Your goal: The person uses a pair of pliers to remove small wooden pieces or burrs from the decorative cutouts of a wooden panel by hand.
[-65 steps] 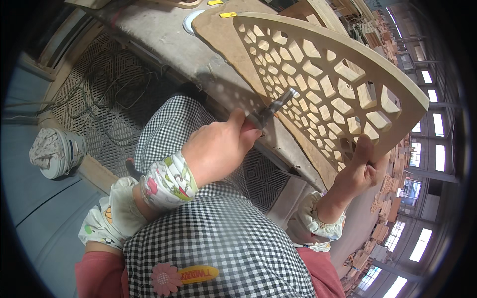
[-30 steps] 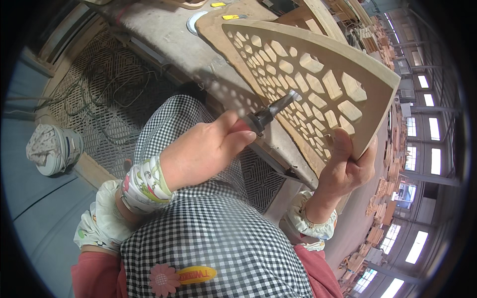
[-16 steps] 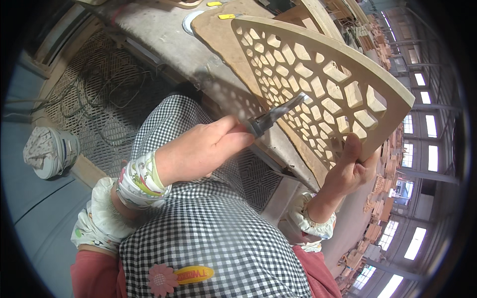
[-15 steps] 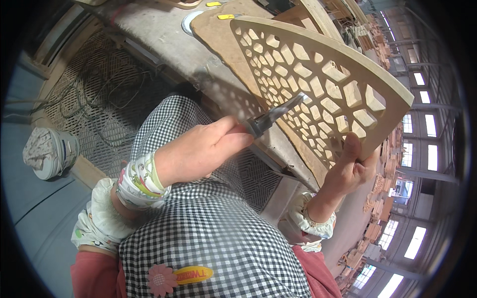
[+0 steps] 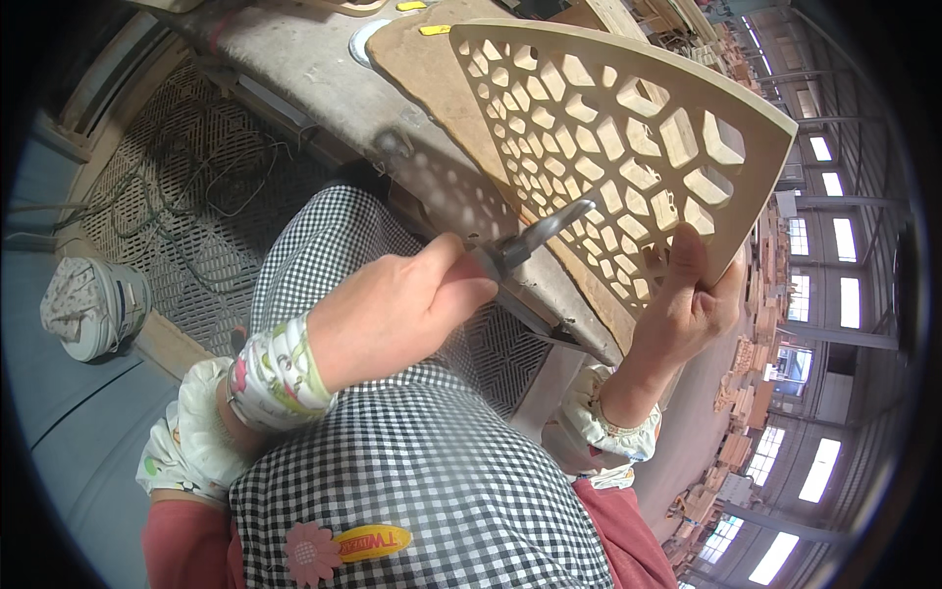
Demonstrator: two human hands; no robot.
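My left hand is closed round the dark handle of a chisel-like tool. Its metal blade tapers and points toward the face of a pale wooden lattice panel. The blade is blurred, and I cannot tell whether its tip touches the wood. The panel is a curved-edged triangle pierced by several many-sided holes, larger toward the right. It stands tilted up on the workbench. My right hand grips its lower right corner, thumb on the near face and fingers hidden behind.
The workbench carries a brown board or mat, a white round thing and yellow-handled tools. On the floor at left stands a white bucket, with cables over patterned matting. Stacked wood lies at right.
The panel has shifted slightly up and left with my right hand. The tool's blade has turned in my left hand, and its tip sits a little lower and further left.
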